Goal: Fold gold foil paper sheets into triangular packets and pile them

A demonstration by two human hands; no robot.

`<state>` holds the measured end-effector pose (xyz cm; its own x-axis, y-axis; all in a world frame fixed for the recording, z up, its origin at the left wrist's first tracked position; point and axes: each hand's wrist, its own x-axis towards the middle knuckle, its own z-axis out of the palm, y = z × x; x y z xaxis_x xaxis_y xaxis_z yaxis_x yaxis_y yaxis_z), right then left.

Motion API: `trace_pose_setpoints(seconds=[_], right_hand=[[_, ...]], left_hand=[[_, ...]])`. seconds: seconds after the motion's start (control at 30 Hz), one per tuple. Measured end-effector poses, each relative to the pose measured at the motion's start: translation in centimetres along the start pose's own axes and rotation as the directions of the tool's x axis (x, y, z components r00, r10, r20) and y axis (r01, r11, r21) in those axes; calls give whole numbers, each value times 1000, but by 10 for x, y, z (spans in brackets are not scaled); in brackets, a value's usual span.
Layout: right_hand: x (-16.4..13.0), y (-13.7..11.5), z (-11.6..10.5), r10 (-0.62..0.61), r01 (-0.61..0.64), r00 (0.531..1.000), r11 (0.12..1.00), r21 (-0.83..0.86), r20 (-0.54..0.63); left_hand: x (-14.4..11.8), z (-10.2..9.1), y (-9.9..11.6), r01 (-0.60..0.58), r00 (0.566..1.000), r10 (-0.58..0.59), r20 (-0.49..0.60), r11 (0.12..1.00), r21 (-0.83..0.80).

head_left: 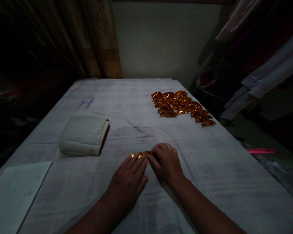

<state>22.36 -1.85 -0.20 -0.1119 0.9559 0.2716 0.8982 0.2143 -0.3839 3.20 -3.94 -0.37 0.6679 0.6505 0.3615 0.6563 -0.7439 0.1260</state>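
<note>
A narrow strip of folded gold foil paper (138,154) lies on the cloth-covered table, directly in front of me. Across its near edge my left hand (130,174) rests palm down, fingers stretched out and pressing on the foil. At the strip's right end my right hand (168,163) is closed, with thumb and curled fingers around the foil; its fingertips are partly hidden. Toward the far right of the table sits a cluster of several folded gold foil pieces (183,103), apart from both hands.
A folded stack of pale paper (81,135) lies left of my hands. Nearer on the left is a flat pale sheet (17,191). A curtain (97,42) and a wall stand behind the table (127,97). Hanging clothes (271,71) and a pink handle (261,151) are beyond the right edge.
</note>
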Motion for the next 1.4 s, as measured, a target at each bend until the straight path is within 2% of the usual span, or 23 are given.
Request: trace_pose_setpoints(seconds=[0.1,0.3,0.77,0.87,0.93,1.0,1.1,1.23,1.4], right_hand=[[-1,2,1,14,-14,1000,1000,11,-5],[-3,5,7,32,-24,994,997,71,-106],[-1,8,3,18,-13,999,994,107,-46],[-3,11,1,-17,26,997,992,121,-75],[-8,10,-2,-85,93,993,991,92,-87],[-15,7,-5,-171,172,985,985,26,-38],[-28,3,-8,-236,248,962,965,-78,136],[-38,4,-10,-188,239,938,959,-151,292],[-38,8,-18,-74,154,943,961,-228,324]], left_hand=[[1,-1,0,-11,1000,11,1,999,36],[-1,1,-1,-20,1000,20,10,999,34],[-2,5,-2,-8,1000,7,13,1000,14],[-2,4,-2,5,1000,-5,10,1000,5],[-2,3,-2,4,1000,-4,16,1000,3],[-1,2,-1,1,1000,-1,16,1000,4],[0,3,-2,0,1000,-1,22,1000,3],[-2,6,-3,-3,1000,3,23,1000,4],[-4,10,-4,-6,1000,6,1,1000,27]])
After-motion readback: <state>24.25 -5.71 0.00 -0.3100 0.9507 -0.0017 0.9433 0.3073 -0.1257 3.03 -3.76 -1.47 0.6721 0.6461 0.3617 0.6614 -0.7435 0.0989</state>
